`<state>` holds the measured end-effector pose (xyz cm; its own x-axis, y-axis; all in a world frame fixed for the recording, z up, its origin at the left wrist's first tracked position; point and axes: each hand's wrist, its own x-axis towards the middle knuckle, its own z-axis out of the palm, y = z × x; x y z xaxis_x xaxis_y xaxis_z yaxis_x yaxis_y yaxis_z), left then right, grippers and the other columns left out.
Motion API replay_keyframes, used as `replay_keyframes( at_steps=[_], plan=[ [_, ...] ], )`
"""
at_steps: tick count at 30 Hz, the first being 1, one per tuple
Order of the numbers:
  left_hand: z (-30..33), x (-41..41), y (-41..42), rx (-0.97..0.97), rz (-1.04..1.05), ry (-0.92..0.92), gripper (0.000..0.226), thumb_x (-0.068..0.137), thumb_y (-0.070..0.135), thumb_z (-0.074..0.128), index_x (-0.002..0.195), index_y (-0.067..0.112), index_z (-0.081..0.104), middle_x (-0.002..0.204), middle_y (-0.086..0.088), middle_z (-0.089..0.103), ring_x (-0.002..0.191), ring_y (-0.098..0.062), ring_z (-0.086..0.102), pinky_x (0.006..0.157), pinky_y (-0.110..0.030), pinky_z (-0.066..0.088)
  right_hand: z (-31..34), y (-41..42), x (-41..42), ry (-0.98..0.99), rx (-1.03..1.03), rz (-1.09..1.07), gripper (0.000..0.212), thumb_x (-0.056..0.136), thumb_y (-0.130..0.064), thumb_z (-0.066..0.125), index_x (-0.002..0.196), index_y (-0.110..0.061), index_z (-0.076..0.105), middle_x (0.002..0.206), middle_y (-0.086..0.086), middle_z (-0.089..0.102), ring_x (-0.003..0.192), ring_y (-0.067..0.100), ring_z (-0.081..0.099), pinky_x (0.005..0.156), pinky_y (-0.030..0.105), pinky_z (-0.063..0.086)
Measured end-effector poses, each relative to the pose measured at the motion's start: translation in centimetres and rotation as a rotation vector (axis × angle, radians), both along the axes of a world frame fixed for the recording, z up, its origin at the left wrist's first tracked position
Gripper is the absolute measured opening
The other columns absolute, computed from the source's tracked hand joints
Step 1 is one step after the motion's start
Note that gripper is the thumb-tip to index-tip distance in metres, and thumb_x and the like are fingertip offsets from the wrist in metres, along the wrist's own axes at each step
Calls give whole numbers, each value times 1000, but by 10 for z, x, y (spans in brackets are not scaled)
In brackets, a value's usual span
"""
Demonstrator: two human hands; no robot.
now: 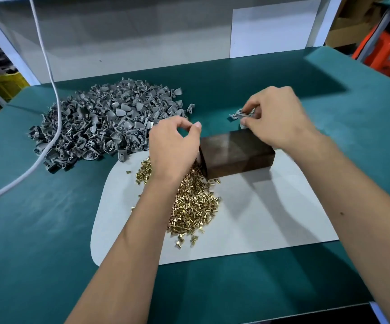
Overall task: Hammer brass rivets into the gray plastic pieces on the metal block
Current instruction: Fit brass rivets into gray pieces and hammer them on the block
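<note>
Green-topped workbench [329, 136]. White paper sheet [259, 218] near centre. Heap of gray plastic pieces [100, 127] far left. White cable [49, 146] crosses heap. Few gray pieces [234, 115] far right of centre.

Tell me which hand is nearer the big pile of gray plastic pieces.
Left. The left hand hovers at the pile of gray plastic pieces' right edge, above the brass rivets. The right hand is beyond the metal block, pinching a separate gray piece.

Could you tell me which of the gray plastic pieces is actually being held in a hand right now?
The gray plastic piece pinched in the right hand, beyond the metal block; the others lie untouched in the pile at left.
</note>
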<state>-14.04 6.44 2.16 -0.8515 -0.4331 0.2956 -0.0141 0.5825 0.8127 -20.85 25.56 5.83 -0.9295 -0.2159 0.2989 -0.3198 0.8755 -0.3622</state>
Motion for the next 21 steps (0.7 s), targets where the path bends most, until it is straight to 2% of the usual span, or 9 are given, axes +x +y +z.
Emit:
replay_keyframes(
  at_steps=[2, 4, 7, 11, 13, 15, 17, 19, 21],
  plan=[
    [-2, 0, -10, -216, 110, -6, 15, 91, 28, 68, 81, 19, 75, 89, 4, 76, 73, -21, 66, 106, -37, 45, 2, 3, -13, -60, 10, -110, 17, 83, -24, 79, 100, -22, 79, 94, 9, 75, 92, 34, 68, 84, 34, 57],
    [-3, 1, -19, -371, 217, -60, 10, 89, 24, 66, 87, 20, 75, 89, -2, 75, 89, -29, 66, 112, -36, 32, 5, 5, -22, -75, 18, -205, 18, 82, -16, 79, 100, -14, 78, 102, 16, 73, 96, 38, 67, 86, 38, 56],
    [-1, 3, -32, -427, 395, -194, 22, 83, 19, 67, 104, 18, 75, 113, -14, 69, 121, -39, 50, 102, -48, 39, 10, -1, -24, -46, 32, -242, 26, 82, -10, 76, 108, -8, 74, 105, 19, 72, 100, 39, 66, 89, 41, 56],
    [6, 8, -58, -343, 460, -376, 41, 67, 11, 62, 107, 15, 71, 122, -22, 55, 123, -44, 42, 95, -50, 43, 20, -38, 13, -14, -9, 136, 22, 88, -21, 74, 110, -19, 75, 99, 5, 75, 96, 25, 70, 95, 34, 55],
    [8, 9, -68, -317, 474, -427, 35, 67, 12, 58, 100, 14, 67, 123, -22, 54, 121, -43, 41, 91, -45, 42, 21, -66, 44, -36, 78, 448, 14, 90, -21, 73, 103, -21, 78, 91, -4, 73, 86, 14, 69, 87, 30, 56],
    [9, 9, -75, -307, 487, -458, 27, 71, 14, 61, 99, 16, 63, 124, -21, 49, 122, -43, 40, 87, -43, 36, 17, -92, 70, -128, 209, 672, 12, 91, -26, 75, 102, -22, 77, 83, -11, 64, 79, 9, 64, 72, 22, 50],
    [7, 9, -80, -309, 470, -501, 25, 76, 16, 64, 101, 14, 62, 126, -24, 48, 123, -43, 40, 85, -42, 33, 8, -113, 84, -165, 345, 748, 18, 88, -34, 76, 97, -19, 72, 76, -9, 56, 78, 17, 61, 60, 22, 40],
    [3, 8, -86, -337, 435, -532, 25, 79, 14, 66, 103, 10, 64, 124, -26, 54, 123, -41, 43, 81, -38, 30, 1, -125, 89, -168, 418, 736, 27, 87, -37, 77, 88, -17, 58, 71, -6, 45, 78, 23, 55, 62, 26, 36],
    [0, 8, -91, -336, 411, -484, 19, 77, 10, 68, 96, 7, 66, 113, -23, 62, 116, -40, 50, 77, -37, 34, -1, -130, 89, -183, 421, 718, 28, 87, -32, 78, 88, -18, 54, 73, -3, 45, 80, 26, 55, 64, 28, 39]
  ],
)
